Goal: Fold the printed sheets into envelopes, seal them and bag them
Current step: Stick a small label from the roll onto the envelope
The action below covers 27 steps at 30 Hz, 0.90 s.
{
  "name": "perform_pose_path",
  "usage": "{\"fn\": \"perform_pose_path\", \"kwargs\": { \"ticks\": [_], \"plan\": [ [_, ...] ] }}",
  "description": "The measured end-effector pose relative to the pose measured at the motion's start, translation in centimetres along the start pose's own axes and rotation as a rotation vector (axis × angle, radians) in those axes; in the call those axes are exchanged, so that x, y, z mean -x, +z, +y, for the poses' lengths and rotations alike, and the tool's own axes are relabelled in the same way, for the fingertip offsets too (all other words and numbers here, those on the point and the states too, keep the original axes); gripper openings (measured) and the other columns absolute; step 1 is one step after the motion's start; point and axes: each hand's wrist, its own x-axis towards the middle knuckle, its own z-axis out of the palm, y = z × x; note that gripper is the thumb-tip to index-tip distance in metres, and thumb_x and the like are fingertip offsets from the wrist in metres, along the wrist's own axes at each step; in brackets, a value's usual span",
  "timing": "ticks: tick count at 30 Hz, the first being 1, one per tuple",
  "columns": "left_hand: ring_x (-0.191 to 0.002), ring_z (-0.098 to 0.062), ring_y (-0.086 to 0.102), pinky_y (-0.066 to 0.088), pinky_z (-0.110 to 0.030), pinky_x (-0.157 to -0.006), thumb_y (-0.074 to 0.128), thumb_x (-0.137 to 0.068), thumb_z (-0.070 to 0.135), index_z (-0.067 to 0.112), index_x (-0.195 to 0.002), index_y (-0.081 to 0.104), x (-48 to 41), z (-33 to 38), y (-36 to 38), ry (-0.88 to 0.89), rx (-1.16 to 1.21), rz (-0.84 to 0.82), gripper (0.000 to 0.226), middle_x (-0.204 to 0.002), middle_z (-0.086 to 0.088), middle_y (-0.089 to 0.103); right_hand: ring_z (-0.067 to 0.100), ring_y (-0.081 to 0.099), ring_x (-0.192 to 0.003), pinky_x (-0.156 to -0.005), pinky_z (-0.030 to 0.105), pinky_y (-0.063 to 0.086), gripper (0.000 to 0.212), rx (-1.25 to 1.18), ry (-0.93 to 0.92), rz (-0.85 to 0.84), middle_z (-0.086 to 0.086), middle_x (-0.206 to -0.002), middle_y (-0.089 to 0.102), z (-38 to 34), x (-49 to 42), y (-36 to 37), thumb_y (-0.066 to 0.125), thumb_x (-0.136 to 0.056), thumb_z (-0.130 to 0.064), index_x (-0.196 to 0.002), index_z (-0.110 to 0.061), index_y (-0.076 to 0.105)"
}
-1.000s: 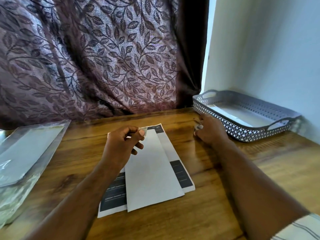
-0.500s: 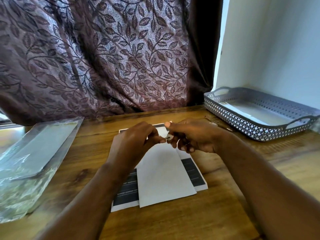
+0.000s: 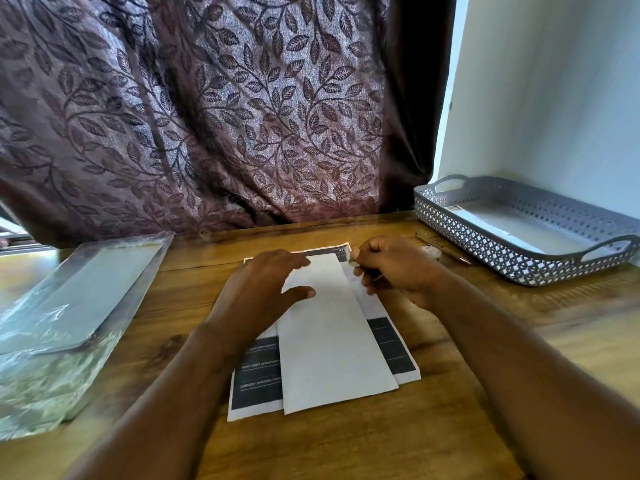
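Observation:
A folded white sheet (image 3: 332,337) lies lengthwise on a stack of printed sheets (image 3: 256,372) with dark bands, in the middle of the wooden table. My left hand (image 3: 263,289) rests on the folded sheet's upper left part, fingers spread and thumb on the paper. My right hand (image 3: 398,271) is curled at the sheet's top right corner, and its fingertips pinch a small pale piece (image 3: 351,257) too small to identify. Clear plastic bags (image 3: 69,306) lie at the left, one with a flat envelope inside.
A grey perforated basket (image 3: 512,268) with handles stands at the right against the white wall and holds a flat white item. A thin pen (image 3: 446,251) lies between it and my right hand. A leaf-patterned curtain (image 3: 207,116) hangs behind the table.
My right hand came from beside the basket to meet my left at the sheet's top. My left hand then let go of the small piece and dropped flat onto the folded sheet.

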Motion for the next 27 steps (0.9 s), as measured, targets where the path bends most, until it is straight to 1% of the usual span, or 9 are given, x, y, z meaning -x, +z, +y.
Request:
{"fn": "perform_pose_path", "kwargs": {
  "ticks": [2,4,6,9,14,16,21,24,27],
  "plan": [
    [-0.132,-0.017,0.048,0.041,-0.041,-0.109,0.055,-0.086,0.069,0.032,-0.142,0.048,0.1,-0.2,0.1,-0.09,-0.008,-0.076,0.067,-0.145,0.008,0.053,0.026,0.07,-0.085,-0.08,0.036,0.062,0.02,-0.079,-0.035,0.089,0.019,-0.098,0.072,0.9,-0.7,0.6,0.054,-0.104,-0.017,-0.096,-0.004,0.067],
    [-0.145,-0.015,0.034,0.018,-0.049,-0.123,0.036,-0.082,0.084,0.034,-0.152,0.032,0.1,0.2,0.1,-0.131,-0.063,-0.206,0.086,-0.157,0.009,0.039,0.027,0.071,-0.099,-0.09,0.039,0.061,0.021,-0.097,-0.02,0.132,0.019,-0.106,0.071,1.6,-1.2,1.1,0.05,-0.105,-0.017,-0.102,-0.004,0.066],
    [-0.151,-0.011,0.022,-0.001,-0.055,-0.124,0.024,-0.075,0.091,0.036,-0.156,0.018,0.0,0.8,0.1,-0.133,-0.114,-0.332,0.098,-0.163,0.011,0.027,0.026,0.071,-0.103,-0.092,0.039,0.06,0.021,-0.13,0.02,0.142,0.016,-0.108,0.07,1.9,-1.5,1.4,0.048,-0.106,-0.018,-0.106,-0.005,0.065],
    [-0.151,-0.009,0.022,-0.011,-0.058,-0.121,0.015,-0.066,0.094,0.039,-0.157,0.016,0.0,1.5,-0.2,-0.12,-0.148,-0.48,0.106,-0.163,0.012,0.027,0.024,0.071,-0.103,-0.093,0.04,0.059,0.021,-0.122,0.033,0.147,0.014,-0.107,0.071,2.0,-1.6,1.4,0.048,-0.106,-0.018,-0.108,-0.007,0.065],
    [-0.148,-0.009,0.028,0.002,-0.054,-0.124,0.04,-0.067,0.094,0.043,-0.15,0.033,0.1,3.7,-1.9,-0.086,-0.195,-0.549,0.098,-0.158,0.016,0.035,0.023,0.071,-0.103,-0.094,0.04,0.059,0.019,-0.097,0.051,0.16,0.012,-0.106,0.071,2.0,-1.7,1.6,0.05,-0.105,-0.018,-0.109,-0.008,0.066],
    [-0.148,-0.01,0.026,0.009,-0.052,-0.124,0.033,-0.065,0.095,0.043,-0.15,0.033,0.2,4.3,-1.9,-0.076,-0.203,-0.551,0.1,-0.159,0.016,0.034,0.023,0.071,-0.102,-0.094,0.041,0.059,0.017,-0.087,0.047,0.16,0.012,-0.105,0.072,2.1,-1.8,1.6,0.052,-0.104,-0.018,-0.104,-0.008,0.066],
    [-0.145,-0.012,0.031,0.021,-0.043,-0.121,0.013,-0.068,0.092,0.038,-0.149,0.037,0.1,3.4,-0.9,-0.072,-0.188,-0.367,0.1,-0.158,0.013,0.036,0.029,0.072,-0.098,-0.09,0.042,0.061,0.019,-0.052,0.002,0.212,0.014,-0.099,0.073,1.8,-1.5,1.6,0.054,-0.103,-0.019,-0.099,-0.007,0.068],
    [-0.147,-0.013,0.028,0.019,-0.046,-0.122,0.01,-0.066,0.094,0.037,-0.15,0.037,0.1,2.8,-0.3,-0.104,-0.166,-0.393,0.105,-0.159,0.012,0.034,0.026,0.072,-0.083,-0.074,0.031,0.06,0.022,0.05,-0.033,0.27,0.014,-0.091,0.073,1.3,-1.7,1.0,0.053,-0.104,-0.021,-0.097,-0.008,0.069],
    [-0.148,-0.013,0.025,0.018,-0.049,-0.123,0.019,-0.068,0.093,0.038,-0.151,0.034,-0.1,2.4,0.4,-0.146,-0.112,-0.465,0.1,-0.16,0.011,0.031,0.019,0.062,-0.067,-0.06,0.026,0.052,0.023,0.131,0.033,0.182,0.015,-0.086,0.071,0.6,-2.4,0.7,0.052,-0.104,-0.021,-0.092,-0.007,0.067]
  ]
}}
